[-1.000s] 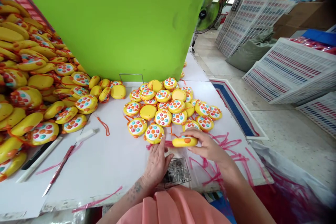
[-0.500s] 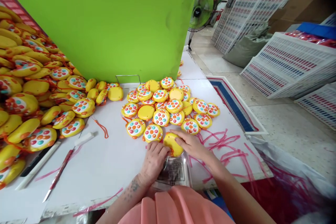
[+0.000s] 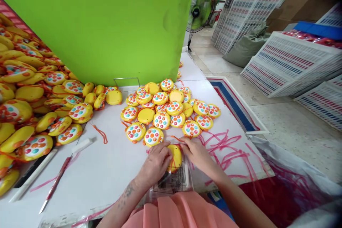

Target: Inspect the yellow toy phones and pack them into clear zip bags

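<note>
A yellow duck-like toy [image 3: 175,158] lies back side up in front of me, over a clear plastic-covered box [image 3: 173,180] with dark print. My left hand [image 3: 156,160] grips its left edge with fingers curled. My right hand [image 3: 197,152] is at its upper right, thumb and fingers closed on an orange cord loop [image 3: 175,138] that sticks out to the left. Just beyond both hands lies a group of similar toys [image 3: 161,120], some showing white faces with coloured dots, others plain yellow backs.
A large pile of the same toys [image 3: 34,94] fills the left side. A craft knife [image 3: 57,181], a white stick [image 3: 33,176] and a loose orange cord [image 3: 100,133] lie on the white table [image 3: 107,171]. Pink ribbons [image 3: 227,156] are strewn at right. A green panel [image 3: 112,25] stands behind.
The toy has come closer to me and turned in my left hand. My right hand has left its edge and now has the orange cord, drawn out above the toy. The view has shifted slightly.
</note>
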`<state>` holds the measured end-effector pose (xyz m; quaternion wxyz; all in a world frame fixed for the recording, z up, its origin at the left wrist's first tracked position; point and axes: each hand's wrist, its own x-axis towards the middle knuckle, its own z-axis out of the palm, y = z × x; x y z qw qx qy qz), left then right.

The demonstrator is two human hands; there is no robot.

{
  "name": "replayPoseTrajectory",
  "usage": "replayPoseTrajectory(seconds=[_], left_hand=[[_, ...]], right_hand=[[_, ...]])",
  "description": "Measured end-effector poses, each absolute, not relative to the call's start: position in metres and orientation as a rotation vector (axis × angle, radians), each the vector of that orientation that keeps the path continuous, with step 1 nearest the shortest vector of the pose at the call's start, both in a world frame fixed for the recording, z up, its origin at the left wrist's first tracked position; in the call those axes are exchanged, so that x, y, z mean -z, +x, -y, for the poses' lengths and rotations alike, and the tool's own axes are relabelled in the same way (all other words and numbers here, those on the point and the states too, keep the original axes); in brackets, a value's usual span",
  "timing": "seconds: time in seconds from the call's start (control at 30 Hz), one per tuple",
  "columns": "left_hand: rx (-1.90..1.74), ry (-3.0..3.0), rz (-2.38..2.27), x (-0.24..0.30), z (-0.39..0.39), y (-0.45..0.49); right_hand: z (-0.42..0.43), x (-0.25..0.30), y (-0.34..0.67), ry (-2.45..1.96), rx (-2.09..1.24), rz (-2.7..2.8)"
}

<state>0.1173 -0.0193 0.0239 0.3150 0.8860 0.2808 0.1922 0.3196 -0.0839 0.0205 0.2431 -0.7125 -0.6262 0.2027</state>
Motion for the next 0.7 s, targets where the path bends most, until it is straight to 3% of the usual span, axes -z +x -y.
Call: replayPoseTrajectory(seconds=[0.23, 0.43, 0.7], left_hand=[[-0.351, 2.0, -0.718, -0.045, 0.021, 0.116], [-0.817, 1.828, -1.057, -0.026, 0.023, 0.105], [-0.578, 1.222, -0.966, -0.019, 0.03, 0.107]], right_hand=[[0.087, -0.018, 0.293, -1.733, -0.577, 1.37], [0.091, -0.02, 0.285, -1.583, -0.706, 1.104], [0.089, -0.025, 0.284, -1.586, -0.509, 1.194]])
